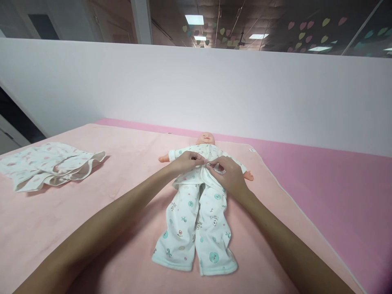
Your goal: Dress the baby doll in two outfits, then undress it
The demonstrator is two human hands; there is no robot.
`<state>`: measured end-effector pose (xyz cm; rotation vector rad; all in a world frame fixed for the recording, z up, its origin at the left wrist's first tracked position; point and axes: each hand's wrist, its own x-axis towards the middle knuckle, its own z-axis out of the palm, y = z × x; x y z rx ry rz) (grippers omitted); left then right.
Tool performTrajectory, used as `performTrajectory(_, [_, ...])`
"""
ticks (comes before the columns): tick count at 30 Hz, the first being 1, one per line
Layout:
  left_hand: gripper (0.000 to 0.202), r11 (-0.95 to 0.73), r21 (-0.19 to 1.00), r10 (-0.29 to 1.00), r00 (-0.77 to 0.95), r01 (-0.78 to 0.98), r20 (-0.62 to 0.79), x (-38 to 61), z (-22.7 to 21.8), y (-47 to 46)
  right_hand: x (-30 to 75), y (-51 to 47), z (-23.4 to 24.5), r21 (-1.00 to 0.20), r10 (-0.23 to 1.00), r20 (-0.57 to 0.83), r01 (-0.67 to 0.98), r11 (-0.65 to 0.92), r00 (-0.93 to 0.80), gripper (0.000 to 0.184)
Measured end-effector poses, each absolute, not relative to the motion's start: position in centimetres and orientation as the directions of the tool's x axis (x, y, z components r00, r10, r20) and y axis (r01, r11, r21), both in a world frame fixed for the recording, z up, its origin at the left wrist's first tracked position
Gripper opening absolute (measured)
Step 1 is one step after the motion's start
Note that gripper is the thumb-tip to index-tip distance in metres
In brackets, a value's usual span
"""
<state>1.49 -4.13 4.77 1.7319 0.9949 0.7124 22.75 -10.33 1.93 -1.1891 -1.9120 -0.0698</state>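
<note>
A baby doll (207,139) lies on its back, head away from me, arms spread to the sides. It wears a white printed top (187,178) and matching pants (183,220) with mint cuffs and small animal prints. Over the doll's belly, my left hand (190,160) pinches the front edge of the top. From the other side, my right hand (228,173) pinches the same front opening, and the fingertips of both hands nearly meet. Whatever small fastening lies between the fingertips is too small to make out.
A folded white garment with pink prints (58,165) lies at the left on the pink blanket (128,163). Beyond the blanket's right edge shows a darker pink surface (337,196). A low white wall (214,90) stands behind, with glass above it.
</note>
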Motion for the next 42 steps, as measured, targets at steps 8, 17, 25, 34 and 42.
performTrajectory(8, [0.028, -0.372, 0.842, 0.859, 0.488, 0.391, 0.153, 1.5, 4.3, -4.4, 22.8, -10.7, 3.1, -0.552, 0.807, 0.571, 0.658, 0.513, -0.151, 0.016])
performTrajectory(17, [0.034, -0.418, 0.806, 0.865, 0.454, 0.419, 0.213, 2.2, 4.9, -3.4, 24.2, -6.3, 6.0, -0.720, 0.930, 0.361, 0.614, 0.322, -0.064, 0.019])
performTrajectory(25, [0.027, -0.384, 0.823, 0.874, 0.453, 0.419, 0.177, 3.5, 5.5, 0.1, 25.1, -5.0, 5.3, -0.808, 0.975, 0.222, 0.554, 0.201, -0.030, 0.022])
performTrajectory(34, [0.026, -0.313, 0.888, 0.881, 0.451, 0.337, 0.139, 3.0, 6.0, -0.6, 25.4, -5.0, 4.9, -0.774, 0.936, 0.337, 0.536, 0.337, -0.102, 0.024])
performTrajectory(42, [0.028, -0.261, 0.874, 0.892, 0.449, 0.409, 0.056, 2.9, 6.1, -0.4, 25.2, -5.1, 4.8, -0.752, 0.938, 0.337, 0.575, 0.322, -0.085, 0.024])
